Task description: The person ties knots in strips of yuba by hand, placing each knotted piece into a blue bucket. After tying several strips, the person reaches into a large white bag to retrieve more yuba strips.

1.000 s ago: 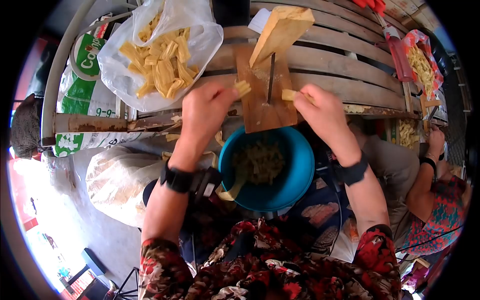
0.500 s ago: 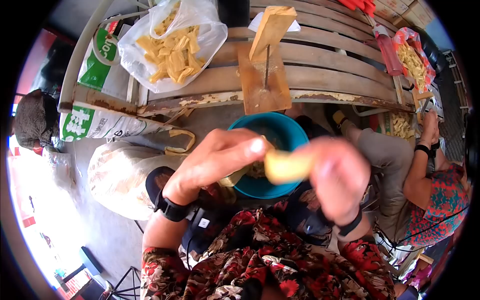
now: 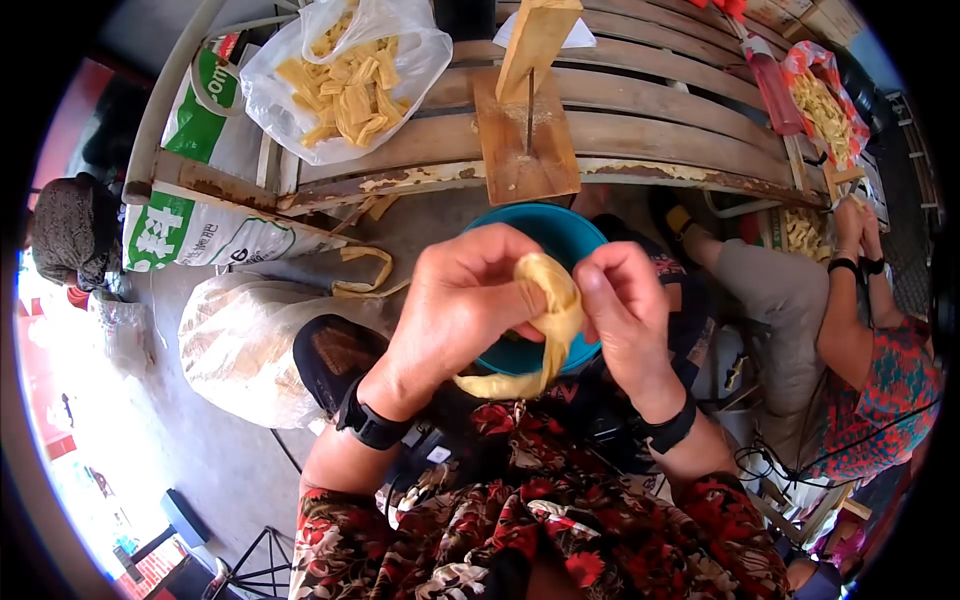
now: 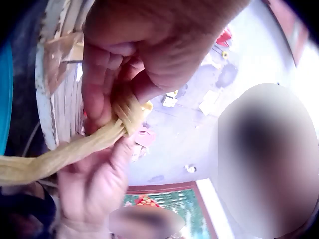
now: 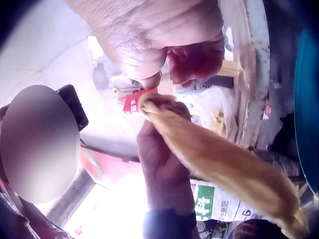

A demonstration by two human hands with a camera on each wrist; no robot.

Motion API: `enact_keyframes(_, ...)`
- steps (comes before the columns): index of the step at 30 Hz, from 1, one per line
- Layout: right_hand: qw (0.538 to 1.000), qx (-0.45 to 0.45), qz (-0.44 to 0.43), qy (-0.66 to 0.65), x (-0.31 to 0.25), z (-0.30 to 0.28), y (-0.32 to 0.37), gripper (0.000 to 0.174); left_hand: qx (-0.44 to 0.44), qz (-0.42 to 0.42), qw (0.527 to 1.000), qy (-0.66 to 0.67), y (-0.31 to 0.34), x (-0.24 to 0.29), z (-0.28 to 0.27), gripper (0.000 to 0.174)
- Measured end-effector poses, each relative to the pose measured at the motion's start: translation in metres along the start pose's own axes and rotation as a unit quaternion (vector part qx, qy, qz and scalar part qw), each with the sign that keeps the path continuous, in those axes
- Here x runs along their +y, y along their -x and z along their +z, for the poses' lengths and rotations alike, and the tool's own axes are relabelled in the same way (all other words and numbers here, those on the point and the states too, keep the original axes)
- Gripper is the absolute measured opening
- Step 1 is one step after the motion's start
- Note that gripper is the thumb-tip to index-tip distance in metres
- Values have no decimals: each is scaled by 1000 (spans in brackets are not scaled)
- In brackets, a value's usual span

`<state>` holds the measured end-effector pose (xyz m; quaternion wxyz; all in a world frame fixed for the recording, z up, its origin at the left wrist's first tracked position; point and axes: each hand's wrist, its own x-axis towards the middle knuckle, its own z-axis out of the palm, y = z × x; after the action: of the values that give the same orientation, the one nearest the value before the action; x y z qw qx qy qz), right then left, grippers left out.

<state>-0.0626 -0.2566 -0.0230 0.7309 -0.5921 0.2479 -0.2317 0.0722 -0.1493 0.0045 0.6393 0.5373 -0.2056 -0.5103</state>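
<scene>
A long pale-yellow strip (image 3: 552, 305), coiled at its upper end, is held over the blue bucket (image 3: 590, 225). My left hand (image 3: 455, 305) pinches the coil between thumb and fingers; the loose tail curves down and left below it. Loosely bent, the fingers of my right hand (image 3: 630, 320) are right at the coil's right side. In the right wrist view the strip (image 5: 214, 159) runs down to the right, with the right hand (image 5: 174, 45) above its folded end. The left wrist view has the strip (image 4: 65, 157) wrapped at the left fingertips. Most of the bucket's contents are hidden.
A wooden board (image 3: 500, 165) with an upright blade and a wooden block (image 3: 540, 45) lies on the slatted bench (image 3: 640, 135). A plastic bag of cut yellow pieces (image 3: 425, 60) is on its left. Another person (image 3: 870, 400) sits at right. A loose strip (image 3: 370, 285) hangs left of the bucket.
Both hands came back from beside the blade to over the bucket. The short pieces they held there are no longer seen; a long strip is now coiled in the left hand.
</scene>
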Motion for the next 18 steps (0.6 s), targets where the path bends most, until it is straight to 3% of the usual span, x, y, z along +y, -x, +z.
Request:
enact_keyframes(1,999,-28,-17,-9,-7,-4,2,27,37,15,998,-48,-1,-1,0,9)
enact_keyframes(4,990,-48,-25,133,-18,1,10,39,49,117,954,-271,-5,-14,3,8)
enact_keyframes(5,991,-32,-32,127,-12,-1,11,47,24,149,942,-300,-4,-16,3,14)
enact_keyframes(8,991,16,110,-80,-21,-8,8,42,28,149,979,-134,2,-19,15,20)
enact_keyframes(9,976,-15,139,-167,-23,-11,8,42,9,67,992,-105,3,-15,4,25)
enact_keyframes(10,952,-47,167,-253,-25,-11,9,41,28,-7,1000,4,1,-6,3,22)
enact_keyframes(12,914,-107,186,-343,-21,-9,9,45,0,-45,982,182,0,-13,3,18)
enact_keyframes(14,905,-163,152,-363,-21,-15,7,44,-40,-103,980,165,4,-10,3,17)
enact_keyframes(16,958,-130,112,-230,-28,-5,6,41,-162,-193,941,225,5,-15,-6,25)
enact_keyframes(18,993,-83,38,-69,-28,-4,5,36,-155,-178,940,245,3,-25,-9,30)
